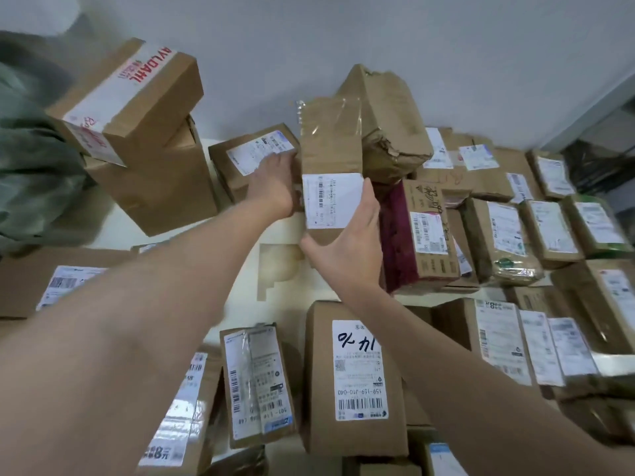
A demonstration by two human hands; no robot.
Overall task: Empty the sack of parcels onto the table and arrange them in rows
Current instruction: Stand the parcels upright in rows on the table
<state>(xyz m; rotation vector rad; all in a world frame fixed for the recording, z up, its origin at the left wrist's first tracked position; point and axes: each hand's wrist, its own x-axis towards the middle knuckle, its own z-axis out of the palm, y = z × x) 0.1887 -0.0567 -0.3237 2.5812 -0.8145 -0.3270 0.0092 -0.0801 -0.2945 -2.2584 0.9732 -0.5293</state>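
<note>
right grip (350, 254) pinches tall parcel (331, 156) upright, likely to slot it in row | left grip (275, 185) spread flat, steadies small box (252, 151) beside it

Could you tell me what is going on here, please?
A person is sorting parcels on a white table. The right hand grips a tall box, upright near the middle; the left hand rests on a smaller box beside it. Many parcels already lie in rows, with a green sack at left.
</note>
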